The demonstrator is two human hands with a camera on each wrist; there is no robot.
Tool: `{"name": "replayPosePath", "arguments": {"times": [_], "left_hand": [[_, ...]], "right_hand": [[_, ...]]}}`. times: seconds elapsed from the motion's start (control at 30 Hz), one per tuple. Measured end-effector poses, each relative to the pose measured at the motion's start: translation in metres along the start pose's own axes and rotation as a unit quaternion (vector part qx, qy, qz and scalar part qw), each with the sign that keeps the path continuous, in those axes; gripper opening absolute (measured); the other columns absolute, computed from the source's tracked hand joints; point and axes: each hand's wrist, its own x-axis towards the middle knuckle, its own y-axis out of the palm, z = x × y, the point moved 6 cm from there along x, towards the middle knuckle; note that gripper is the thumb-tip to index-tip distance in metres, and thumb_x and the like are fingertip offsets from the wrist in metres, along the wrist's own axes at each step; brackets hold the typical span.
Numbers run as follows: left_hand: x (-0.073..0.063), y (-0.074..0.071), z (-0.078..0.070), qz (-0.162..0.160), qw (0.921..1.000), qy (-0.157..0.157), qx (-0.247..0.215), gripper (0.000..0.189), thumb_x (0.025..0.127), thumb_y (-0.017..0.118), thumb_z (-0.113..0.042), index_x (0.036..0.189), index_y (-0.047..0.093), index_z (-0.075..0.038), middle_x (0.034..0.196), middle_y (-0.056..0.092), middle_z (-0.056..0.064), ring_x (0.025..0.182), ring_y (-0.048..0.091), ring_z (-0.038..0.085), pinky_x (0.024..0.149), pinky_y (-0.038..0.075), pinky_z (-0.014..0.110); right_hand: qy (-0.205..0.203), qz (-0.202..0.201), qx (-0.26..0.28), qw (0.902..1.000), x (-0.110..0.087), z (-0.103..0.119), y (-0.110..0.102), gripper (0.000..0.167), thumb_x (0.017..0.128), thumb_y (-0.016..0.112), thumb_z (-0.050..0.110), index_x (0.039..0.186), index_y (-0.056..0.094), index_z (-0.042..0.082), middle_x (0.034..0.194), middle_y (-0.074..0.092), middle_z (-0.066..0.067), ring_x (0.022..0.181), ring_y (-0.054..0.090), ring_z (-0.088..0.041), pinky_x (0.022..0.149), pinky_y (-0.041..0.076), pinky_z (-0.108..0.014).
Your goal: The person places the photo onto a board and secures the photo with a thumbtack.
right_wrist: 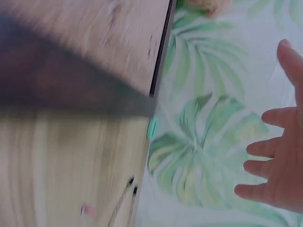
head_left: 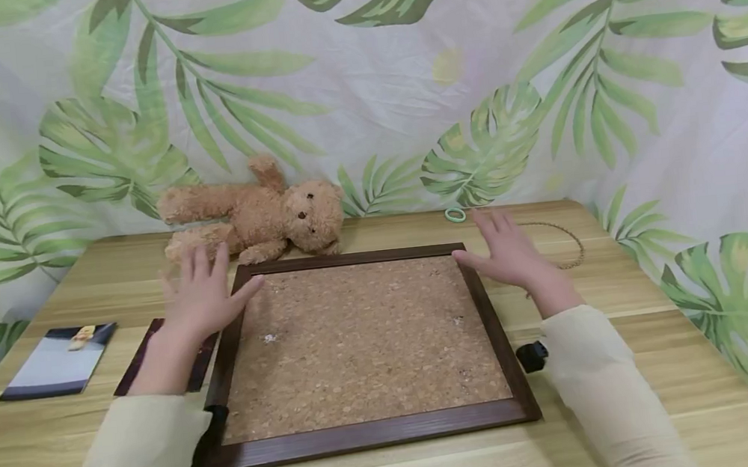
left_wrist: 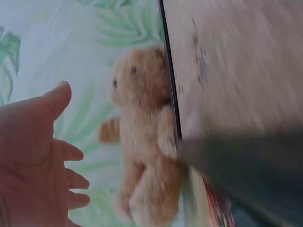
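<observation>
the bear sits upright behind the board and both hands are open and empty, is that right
No, the bear isn't upright: the head view shows it lying on its side behind the board. The left hand and right hand are indeed open and empty.

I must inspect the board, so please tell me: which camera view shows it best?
The head view: it shows the board almost whole, with its dark frame. The left wrist and right wrist views each show only a blurred part around one corner.
</observation>
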Motion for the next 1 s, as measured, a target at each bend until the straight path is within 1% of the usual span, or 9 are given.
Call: {"name": "replayPosePath", "arguments": {"times": [0.17,0.3,0.43,0.57,0.63,0.77,0.87,0.93,1.0], "left_hand": [[-0.021,-0.007,0.034,-0.030,0.9987,-0.013,-0.038,0.086,0.084,0.032,-0.058,0.137,-0.004,-0.002,0.134,-0.009,0.033,0.120,-0.015,0.043,0.081,-0.015,0.064],[-0.034,-0.009,0.056,-0.051,0.9950,-0.012,-0.085,0.081,0.087,0.036,-0.050,0.136,0.000,0.004,0.131,0.002,0.038,0.120,-0.002,0.049,0.083,-0.003,0.067],[-0.042,-0.003,0.076,-0.040,0.9886,-0.020,-0.144,0.081,0.088,0.040,-0.045,0.134,0.001,0.009,0.130,0.009,0.039,0.115,0.011,0.053,0.084,0.013,0.065],[-0.043,0.009,0.096,-0.012,0.9866,-0.040,-0.157,0.083,0.087,0.044,-0.044,0.133,0.004,0.012,0.127,0.017,0.040,0.109,0.021,0.055,0.079,0.024,0.063],[-0.043,0.015,0.104,-0.002,0.9864,-0.051,-0.156,0.084,0.085,0.046,-0.044,0.132,0.007,0.014,0.123,0.021,0.041,0.106,0.025,0.055,0.078,0.027,0.062],[-0.044,0.022,0.120,0.005,0.9810,-0.080,-0.177,0.087,0.083,0.051,-0.045,0.131,0.009,0.014,0.120,0.024,0.042,0.105,0.027,0.054,0.077,0.030,0.060],[-0.048,0.028,0.129,0.021,0.9777,-0.096,-0.186,0.090,0.080,0.055,-0.045,0.131,0.010,0.014,0.119,0.025,0.042,0.103,0.028,0.055,0.075,0.032,0.058],[-0.050,0.031,0.132,0.030,0.9802,-0.091,-0.173,0.090,0.077,0.060,-0.043,0.130,0.014,0.015,0.117,0.027,0.043,0.101,0.030,0.055,0.074,0.033,0.058],[-0.052,0.034,0.135,0.033,0.9852,-0.082,-0.146,0.090,0.075,0.064,-0.041,0.128,0.018,0.016,0.114,0.030,0.043,0.100,0.028,0.056,0.075,0.030,0.059]], "right_hand": [[-0.013,-0.029,0.057,0.9979,-0.015,-0.023,-0.004,0.078,0.085,0.046,0.047,0.139,0.010,0.003,0.138,0.008,-0.025,0.124,0.007,-0.040,0.094,0.013,-0.055],[-0.006,-0.037,0.124,0.9916,-0.027,-0.043,0.000,0.074,0.086,0.046,0.043,0.139,0.011,0.004,0.138,0.012,-0.023,0.124,0.011,-0.039,0.093,0.015,-0.055],[0.031,-0.038,0.193,0.9799,-0.039,-0.064,0.009,0.074,0.086,0.045,0.045,0.140,0.010,0.008,0.139,0.013,-0.022,0.123,0.014,-0.041,0.090,0.019,-0.057],[0.065,-0.056,0.262,0.9613,-0.049,-0.084,0.018,0.071,0.086,0.046,0.043,0.139,0.015,0.008,0.137,0.018,-0.022,0.122,0.018,-0.040,0.089,0.021,-0.057],[0.074,-0.064,0.279,0.9553,-0.053,-0.092,0.022,0.069,0.087,0.046,0.042,0.138,0.018,0.004,0.135,0.022,-0.023,0.121,0.021,-0.039,0.088,0.023,-0.056],[0.080,-0.066,0.285,0.9530,-0.058,-0.101,0.028,0.068,0.087,0.046,0.042,0.135,0.023,0.000,0.132,0.027,-0.026,0.118,0.026,-0.040,0.087,0.027,-0.054],[0.085,-0.070,0.283,0.9529,-0.061,-0.106,0.034,0.063,0.087,0.049,0.035,0.132,0.029,-0.004,0.125,0.035,-0.028,0.112,0.035,-0.039,0.086,0.031,-0.050],[0.089,-0.077,0.281,0.9524,-0.062,-0.111,0.039,0.056,0.087,0.051,0.028,0.127,0.034,-0.008,0.116,0.043,-0.028,0.102,0.044,-0.035,0.083,0.037,-0.043],[0.095,-0.081,0.287,0.9496,-0.063,-0.116,0.046,0.050,0.087,0.053,0.021,0.122,0.039,-0.012,0.107,0.049,-0.027,0.093,0.049,-0.027,0.077,0.041,-0.032]]}}
